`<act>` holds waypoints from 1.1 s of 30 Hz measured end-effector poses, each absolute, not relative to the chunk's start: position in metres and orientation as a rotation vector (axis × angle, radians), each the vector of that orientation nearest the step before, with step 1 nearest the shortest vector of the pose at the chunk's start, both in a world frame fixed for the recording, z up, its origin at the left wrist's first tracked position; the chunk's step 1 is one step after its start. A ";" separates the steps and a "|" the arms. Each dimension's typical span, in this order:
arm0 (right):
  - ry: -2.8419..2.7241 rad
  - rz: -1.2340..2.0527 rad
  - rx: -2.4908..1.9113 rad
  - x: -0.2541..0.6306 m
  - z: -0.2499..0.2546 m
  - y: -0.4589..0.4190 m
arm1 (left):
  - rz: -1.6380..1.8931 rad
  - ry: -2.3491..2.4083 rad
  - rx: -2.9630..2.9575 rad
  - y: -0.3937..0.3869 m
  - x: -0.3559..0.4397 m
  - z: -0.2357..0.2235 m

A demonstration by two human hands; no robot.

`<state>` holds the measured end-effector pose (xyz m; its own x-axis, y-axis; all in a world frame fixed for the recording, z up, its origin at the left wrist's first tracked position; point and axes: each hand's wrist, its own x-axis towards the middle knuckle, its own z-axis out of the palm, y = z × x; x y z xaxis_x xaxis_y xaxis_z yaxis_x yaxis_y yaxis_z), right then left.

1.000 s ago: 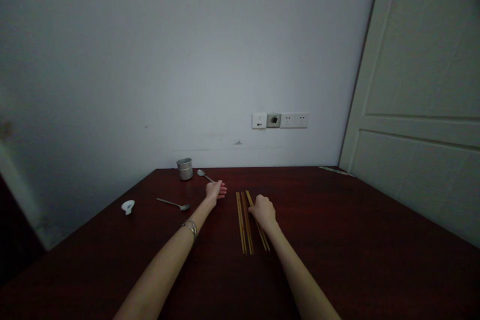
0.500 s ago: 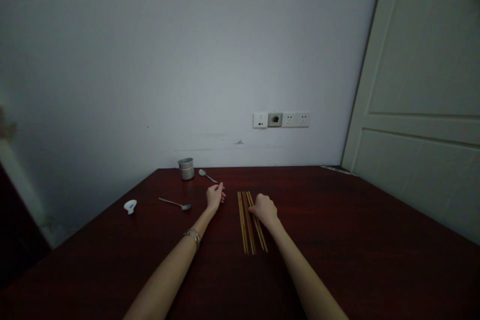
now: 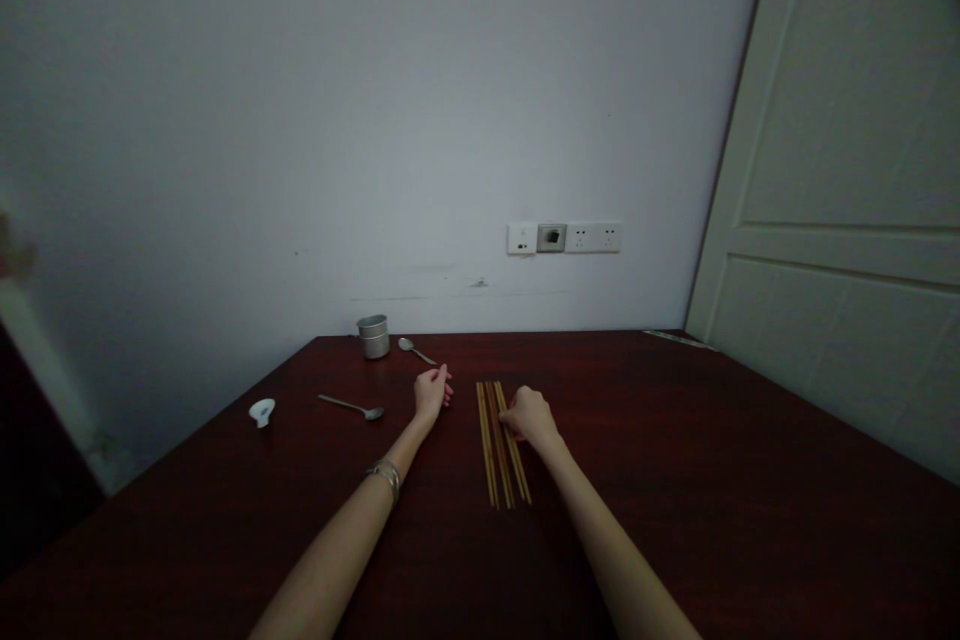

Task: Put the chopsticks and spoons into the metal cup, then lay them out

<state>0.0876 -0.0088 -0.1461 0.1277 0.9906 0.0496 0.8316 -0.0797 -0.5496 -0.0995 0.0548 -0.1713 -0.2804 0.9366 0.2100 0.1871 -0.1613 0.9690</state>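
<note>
Several wooden chopsticks [image 3: 495, 450] lie side by side on the dark red table [image 3: 712, 480], pointing away from me. My right hand [image 3: 531, 417] rests on their right side, fingers curled and touching the rightmost sticks. My left hand [image 3: 432, 389] lies on the table left of the chopsticks, on its edge with fingers loosely extended, holding nothing. A bracelet sits on my left wrist.
A small metal cup [image 3: 373, 336] stands at the table's far edge by the wall. One metal spoon [image 3: 415, 350] lies beside it and another spoon [image 3: 352, 406] lies further left. A small white dish [image 3: 262, 411] is near the left edge. A door stands at right.
My right hand has pushed the rightmost chopsticks left, so they now lie closer and more parallel to the others. My left hand turned slightly onto its edge and stayed in place.
</note>
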 end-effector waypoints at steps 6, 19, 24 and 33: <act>-1.740 0.464 -1.976 0.087 -0.144 -0.012 | 1.521 1.440 1.329 0.055 -0.100 -0.173; -1.821 0.450 -1.971 0.089 -0.135 -0.016 | 1.508 1.454 1.335 0.057 -0.101 -0.175; -1.811 0.482 -1.978 0.090 -0.131 -0.015 | 1.510 1.462 1.346 0.057 -0.101 -0.176; -1.821 0.465 -1.982 0.087 -0.136 -0.002 | 1.506 1.459 1.366 0.060 -0.102 -0.179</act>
